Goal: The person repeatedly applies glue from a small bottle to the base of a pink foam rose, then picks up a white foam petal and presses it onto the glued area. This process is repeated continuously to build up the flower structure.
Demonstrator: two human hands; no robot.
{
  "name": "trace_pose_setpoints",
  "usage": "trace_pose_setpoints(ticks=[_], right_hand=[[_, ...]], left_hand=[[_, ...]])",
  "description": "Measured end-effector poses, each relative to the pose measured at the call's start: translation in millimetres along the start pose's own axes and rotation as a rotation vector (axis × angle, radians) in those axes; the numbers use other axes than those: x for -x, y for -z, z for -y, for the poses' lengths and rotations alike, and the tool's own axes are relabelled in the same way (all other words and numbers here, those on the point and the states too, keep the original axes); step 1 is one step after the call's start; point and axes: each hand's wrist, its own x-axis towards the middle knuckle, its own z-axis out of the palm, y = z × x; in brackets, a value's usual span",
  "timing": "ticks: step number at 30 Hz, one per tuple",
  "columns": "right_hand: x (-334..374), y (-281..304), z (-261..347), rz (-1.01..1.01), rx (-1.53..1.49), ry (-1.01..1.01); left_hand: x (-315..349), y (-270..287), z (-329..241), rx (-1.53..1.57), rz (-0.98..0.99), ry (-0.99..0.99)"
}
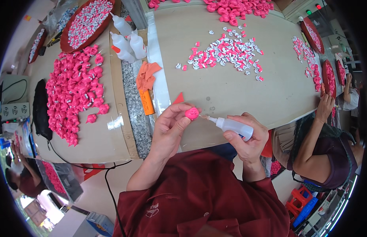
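From the head view, we pinch a small pink piece (191, 113) in the fingertips of our left hand (169, 128) just above the near edge of the table (239, 98), while our right hand (248, 138) is wrapped around a squeeze bottle (233, 127) whose nozzle tip touches the piece. We judge that too hard a squeeze could flood the piece and wet our left fingertips, gluing them to it. A slack pinch could let the piece roll off the nozzle into our lap.

We see a heap of pink pieces (75, 93) on the left table (112, 134), three white squeeze bottles (128, 41) beside an orange cloth (147, 75), and a scatter of pink-and-white pieces (225, 51) ahead. A co-worker's arm (316, 136) rests at right.
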Motion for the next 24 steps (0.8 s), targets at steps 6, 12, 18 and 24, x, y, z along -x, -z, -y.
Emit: trace_pose_setpoints(ticks=[6,12,18,24], right_hand=[[-0.6,-2.7,-2.3,0.0,-0.006,-0.012],[-1.2,0.2,-0.7,0.028,0.006,-0.017],[-2.0,1.7,1.0,-0.003,-0.001,-0.011],[-2.4,1.3,1.0,-0.008,0.021,-0.015]], left_hand=[[0.0,0.5,-0.4,-0.021,0.009,-0.008],[0.2,2.7,0.7,-0.037,-0.001,-0.008],[0.2,0.4,0.5,-0.048,-0.009,-0.035],[1.5,-0.9,-1.4,-0.069,-0.026,-0.058]])
